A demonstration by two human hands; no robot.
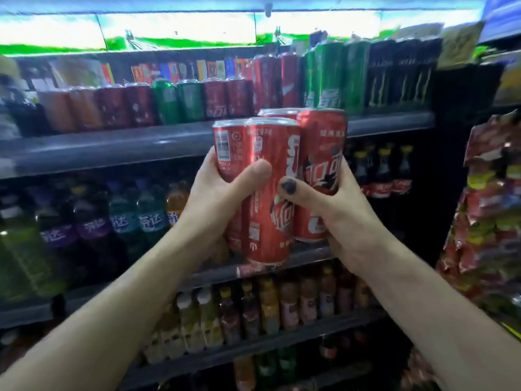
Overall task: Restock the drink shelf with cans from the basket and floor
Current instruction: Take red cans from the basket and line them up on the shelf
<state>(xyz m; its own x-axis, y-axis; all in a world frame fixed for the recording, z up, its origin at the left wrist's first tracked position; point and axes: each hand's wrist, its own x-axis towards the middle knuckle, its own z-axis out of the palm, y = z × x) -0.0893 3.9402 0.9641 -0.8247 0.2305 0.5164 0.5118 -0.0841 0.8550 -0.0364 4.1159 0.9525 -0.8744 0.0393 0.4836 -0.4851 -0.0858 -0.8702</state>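
Observation:
I hold a tight cluster of several tall red cola cans (270,190) upright at chest height in front of the drink shelf (112,150). My left hand (217,196) grips the left side of the cluster, thumb across the front can. My right hand (341,218) grips the right side, its dark-nailed thumb pressed on the front can. The top can shelf behind holds rows of orange, red, green and black cans (180,100). The basket and floor are out of view.
Below the can shelf stand rows of plastic bottles: purple, green and orange soda (93,221), small cola bottles (383,170), juice bottles (282,303). A rack of snack bags (490,210) hangs at the right. A lit panel runs along the top.

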